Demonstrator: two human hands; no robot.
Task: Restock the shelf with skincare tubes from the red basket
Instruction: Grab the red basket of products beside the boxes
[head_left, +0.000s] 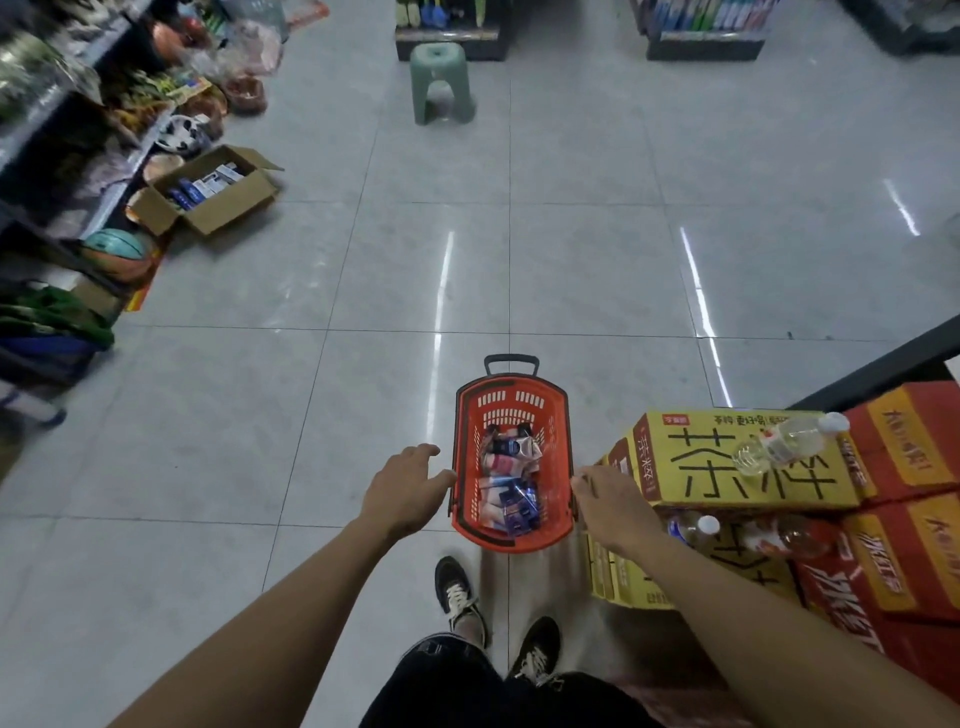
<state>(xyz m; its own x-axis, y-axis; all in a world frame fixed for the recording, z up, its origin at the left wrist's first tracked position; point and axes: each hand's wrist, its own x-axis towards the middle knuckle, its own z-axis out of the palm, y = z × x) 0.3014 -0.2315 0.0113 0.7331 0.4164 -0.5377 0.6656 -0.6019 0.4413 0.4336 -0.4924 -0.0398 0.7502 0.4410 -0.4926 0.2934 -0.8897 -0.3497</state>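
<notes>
Floor: I saw pale grey glossy tiles (597, 270) with streaks of ceiling light, a shop aisle running away from the red basket (511, 538).
Red basket: it stood on the floor just ahead of the person's dark shoes (460, 592), its dark pull handle (510, 362) at the far end.
Skincare tubes: a loose pile of tubes (511, 480) lay inside the basket, mixed pink, white and dark blue.
Left hand: I saw the left hand (408, 491) at the basket's left rim, fingers spread and nearly straight, fingertips at the rim's edge, holding nothing.
Right hand: the right hand (608, 504) was at the basket's right rim, fingers bent downward over the edge; I could not tell whether they gripped it.
Right of basket: yellow cartons (727, 462) stood stacked just beside it, with red cartons (914, 457) beyond; a clear bottle (784, 441) lay on the top yellow carton and another bottle (748, 535) lay lower.
Far left of basket: shelving (57, 171) crowded with goods, a basketball (117, 254) low down, and an open cardboard box (208, 189) on the floor.
Beyond basket: a green plastic stool (441, 83) stood well apart up the aisle, before further shelves (701, 26).
</notes>
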